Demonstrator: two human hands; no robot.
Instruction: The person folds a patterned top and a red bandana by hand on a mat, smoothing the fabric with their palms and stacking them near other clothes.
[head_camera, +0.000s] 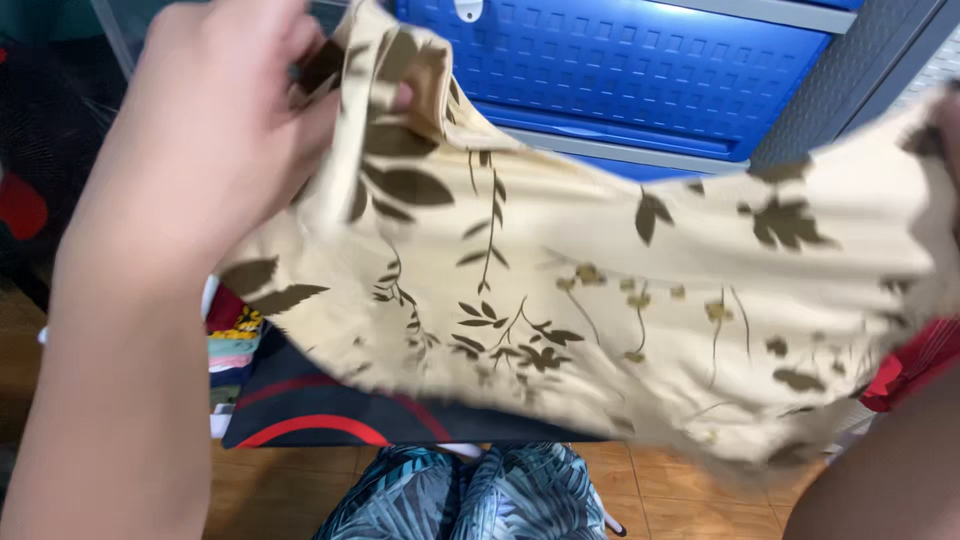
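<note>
I hold a cream cloth garment (600, 280) printed with brown leaves and small flowers, stretched across the view in mid-air. My left hand (215, 130) grips its upper left corner, fingers pinched on the fabric. My right hand (945, 130) is at the far right edge, mostly cut off by the frame, and seems to hold the other end; my right forearm (880, 470) shows at the bottom right. The cloth is blurred by motion.
A blue perforated plastic crate (620, 70) sits behind the cloth in a grey metal frame. Below lie a dark cloth with red curves (310, 410), a stack of folded colourful fabrics (232, 345), a red fabric (915, 365), and leaf-print trousers (470, 495) over an orange tiled floor.
</note>
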